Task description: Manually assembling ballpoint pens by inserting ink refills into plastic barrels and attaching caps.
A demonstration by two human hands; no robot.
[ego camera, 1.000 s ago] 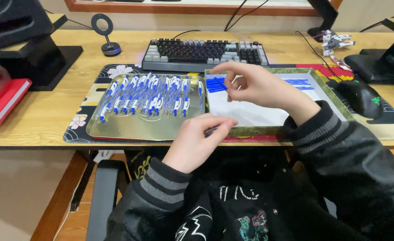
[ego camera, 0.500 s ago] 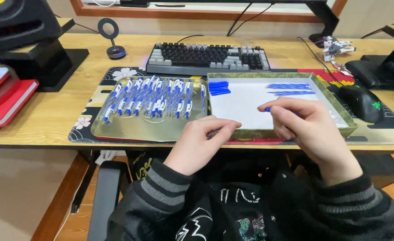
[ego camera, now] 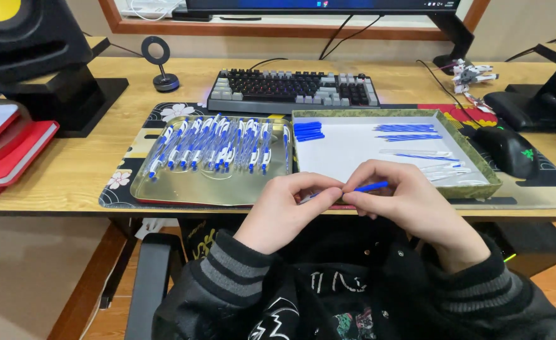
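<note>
My left hand (ego camera: 287, 208) and my right hand (ego camera: 410, 204) meet at the desk's front edge, both pinching one thin blue pen refill (ego camera: 369, 187) between the fingertips; a clear pen barrel seems to sit in the left fingers. Behind the left hand lies a shiny metal tray (ego camera: 183, 189) with several blue-and-white pens (ego camera: 218, 145) in a row. Behind the right hand stands a white tray with a green rim (ego camera: 473, 189), holding blue caps (ego camera: 307, 131), blue refills (ego camera: 410, 131) and clear barrels (ego camera: 445, 170).
A keyboard (ego camera: 294, 88) sits behind the trays. A black mouse (ego camera: 510, 151) lies at the right, red books (ego camera: 10, 151) at the left, a black speaker (ego camera: 32, 38) at the back left, and a small ring stand (ego camera: 163, 63) beside it.
My right hand drew back from the white tray's far side to the front edge and joined the left hand, now with a blue refill held between both.
</note>
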